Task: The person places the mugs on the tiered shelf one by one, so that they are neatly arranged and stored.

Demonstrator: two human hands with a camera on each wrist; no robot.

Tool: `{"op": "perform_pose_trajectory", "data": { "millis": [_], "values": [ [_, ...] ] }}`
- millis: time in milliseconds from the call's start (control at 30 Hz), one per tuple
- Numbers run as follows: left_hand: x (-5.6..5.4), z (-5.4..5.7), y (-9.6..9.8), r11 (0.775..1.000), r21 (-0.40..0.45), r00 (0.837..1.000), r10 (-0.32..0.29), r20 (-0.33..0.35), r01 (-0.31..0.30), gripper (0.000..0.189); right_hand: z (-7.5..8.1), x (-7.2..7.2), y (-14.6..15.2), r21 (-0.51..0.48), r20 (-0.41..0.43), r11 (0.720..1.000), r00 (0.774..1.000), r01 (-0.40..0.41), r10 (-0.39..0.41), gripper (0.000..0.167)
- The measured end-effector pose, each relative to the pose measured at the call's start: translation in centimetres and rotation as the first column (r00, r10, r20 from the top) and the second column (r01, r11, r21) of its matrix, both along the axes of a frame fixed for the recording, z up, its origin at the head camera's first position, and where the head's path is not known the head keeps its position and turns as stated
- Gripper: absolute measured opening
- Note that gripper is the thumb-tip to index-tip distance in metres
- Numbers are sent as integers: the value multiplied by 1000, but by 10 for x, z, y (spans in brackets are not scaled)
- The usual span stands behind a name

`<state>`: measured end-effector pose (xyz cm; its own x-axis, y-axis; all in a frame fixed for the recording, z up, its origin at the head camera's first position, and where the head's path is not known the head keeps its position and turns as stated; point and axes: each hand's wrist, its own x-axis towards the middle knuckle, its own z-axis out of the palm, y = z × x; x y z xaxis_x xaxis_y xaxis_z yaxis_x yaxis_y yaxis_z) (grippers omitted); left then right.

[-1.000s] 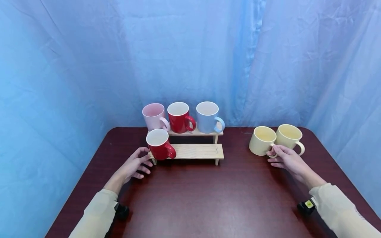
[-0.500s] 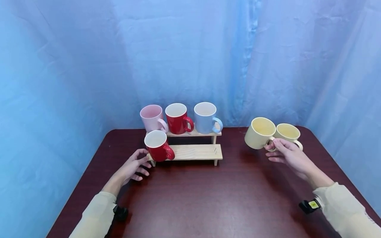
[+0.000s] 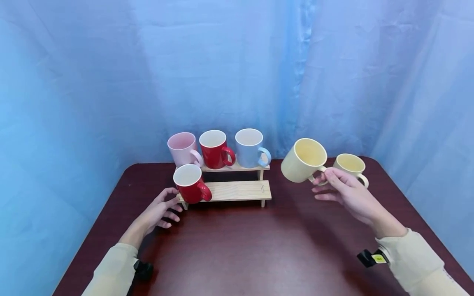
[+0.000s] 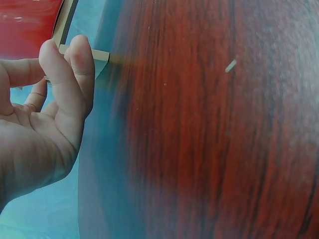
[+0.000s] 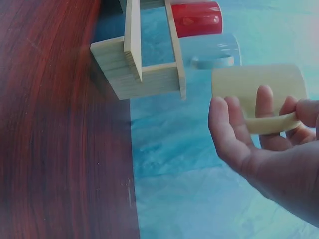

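Note:
A pale yellow mug hangs tilted above the table, right of the wooden rack. My right hand pinches its handle between thumb and fingers; the right wrist view shows that handle under the fingers. My left hand is at the left end of the rack's lower shelf, fingers loosely bent; whether it touches the wood is hard to tell. A red mug with a white inside sits on that shelf's left end. Along the upper shelf stand a pink mug, another red mug and a light blue mug.
A second yellow mug stands on the dark red-brown table at the back right, partly behind my right hand. Blue curtain hangs behind and at both sides. The rack's side shows in the right wrist view.
My right hand has lifted the yellow mug off the table and carried it left toward the rack, tilting it. The left hand stays by the lower shelf; the view has shifted slightly.

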<state>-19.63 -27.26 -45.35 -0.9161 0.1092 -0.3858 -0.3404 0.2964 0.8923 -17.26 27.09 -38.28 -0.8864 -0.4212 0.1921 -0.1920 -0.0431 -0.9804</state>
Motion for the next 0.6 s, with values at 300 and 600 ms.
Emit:
{"op": "perform_pose_trajectory", "data": {
  "millis": [300, 600],
  "values": [
    [2, 2, -1, 1000, -12, 1000, -12, 0, 12, 50, 4, 0, -21, 35, 6, 997, 998, -70, 70, 27],
    [0, 2, 0, 1000, -2, 1000, -14, 1, 14, 47, 5, 2, -45, 80, 58, 995, 997, -62, 58, 35]
  ]
}}
